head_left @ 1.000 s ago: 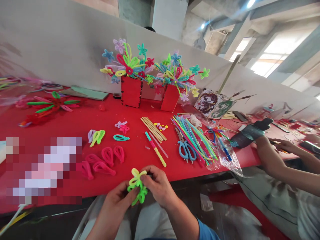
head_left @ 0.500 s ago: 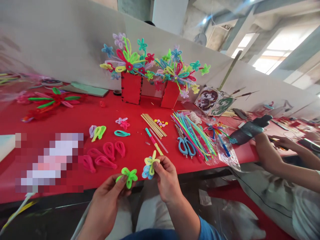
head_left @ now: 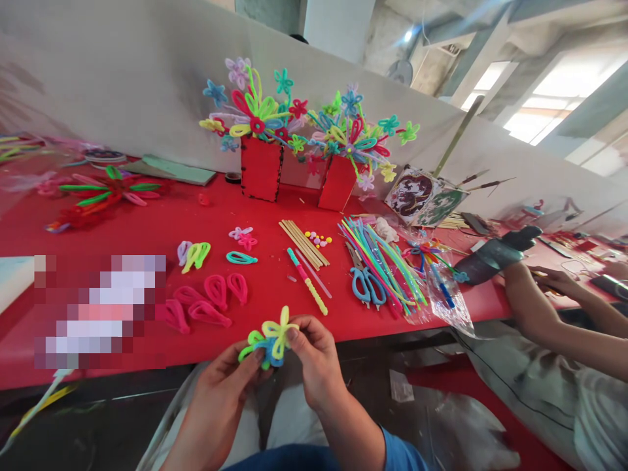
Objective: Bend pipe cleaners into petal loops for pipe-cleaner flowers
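Note:
Just off the table's front edge, my left hand (head_left: 228,379) is closed on a green pipe-cleaner flower (head_left: 244,353), partly hidden by the fingers. My right hand (head_left: 314,356) pinches a yellow pipe-cleaner flower (head_left: 279,330). Between them a blue pipe-cleaner flower (head_left: 275,352) overlaps the green one, with my left thumb against it; I cannot tell which hand bears its weight. On the table nearest my hands lie several pink pipe-cleaner loops (head_left: 210,314) and a thin rod wound in teal, pink and yellow (head_left: 310,288).
Blue-handled scissors (head_left: 367,288) lie beside a bundle of pipe cleaners (head_left: 380,261). Wooden sticks (head_left: 304,245) and small beads (head_left: 318,239) lie mid-table. Two red boxes (head_left: 261,170) of pipe-cleaner flowers stand behind. A dark bottle (head_left: 495,255) and another person's arm (head_left: 534,307) are at right.
My hands have come together. The yellow and blue flowers in my right hand have moved left to meet the green flower, and my left thumb now touches the blue one.

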Demonstrator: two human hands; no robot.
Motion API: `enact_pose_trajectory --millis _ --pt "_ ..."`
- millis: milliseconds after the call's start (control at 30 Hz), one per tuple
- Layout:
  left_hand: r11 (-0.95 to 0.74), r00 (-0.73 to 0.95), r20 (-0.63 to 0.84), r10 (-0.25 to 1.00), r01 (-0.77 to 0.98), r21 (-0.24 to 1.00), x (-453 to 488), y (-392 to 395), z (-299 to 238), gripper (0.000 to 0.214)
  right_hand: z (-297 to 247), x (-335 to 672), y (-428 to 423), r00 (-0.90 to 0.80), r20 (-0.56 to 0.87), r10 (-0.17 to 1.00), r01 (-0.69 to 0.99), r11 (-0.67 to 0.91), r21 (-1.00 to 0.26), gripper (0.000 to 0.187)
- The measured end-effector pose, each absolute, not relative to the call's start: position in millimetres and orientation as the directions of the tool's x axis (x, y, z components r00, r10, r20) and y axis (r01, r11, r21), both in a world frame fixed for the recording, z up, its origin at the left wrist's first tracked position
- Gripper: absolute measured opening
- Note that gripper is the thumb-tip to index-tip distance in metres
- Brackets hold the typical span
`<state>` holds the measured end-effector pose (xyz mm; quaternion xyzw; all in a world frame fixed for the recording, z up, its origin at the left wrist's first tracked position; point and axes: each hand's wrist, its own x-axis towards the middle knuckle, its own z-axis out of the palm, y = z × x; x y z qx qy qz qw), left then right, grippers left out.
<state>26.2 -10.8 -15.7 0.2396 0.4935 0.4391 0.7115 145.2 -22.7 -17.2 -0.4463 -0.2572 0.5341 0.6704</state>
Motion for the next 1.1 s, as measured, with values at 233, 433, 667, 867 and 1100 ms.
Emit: enact_pose_trajectory --millis 233,433,667,867,1100 --pt "0.473 0.086 -0.485 0.87 -0.419 0.775 20.8 -9.5 -15.3 0.033 -17.0 153.4 -20.2 0.392 -0.203 0.897 -0.637 0.106 -0.763 0.029" --pt "0.435 0.005 -0.477 0.879 -0.422 0.796 23.7 -9.2 -9.7 0.04 -16.4 154.3 -27.7 0.234 -0.048 0.971 -0.465 0.068 -0.883 0.024" --pt "0.405 0.031 -0.441 0.897 -0.462 0.789 20.5 -12.4 -16.0 0.034 -23.7 146.8 -28.3 0.147 -0.08 0.986 -0.225 -0.046 -0.973 0.01" --pt "0.387 0.017 -0.434 0.901 -0.484 0.785 18.4 -12.3 -14.4 0.034 -18.7 147.8 -27.9 0.187 -0.097 0.978 -0.454 -0.002 -0.891 0.027" --pt "0.463 0.115 -0.471 0.874 -0.491 0.738 15.1 -15.8 -26.9 0.028 -14.6 151.5 -26.0 0.05 -0.039 0.998 0.023 -0.04 -0.999 0.033"
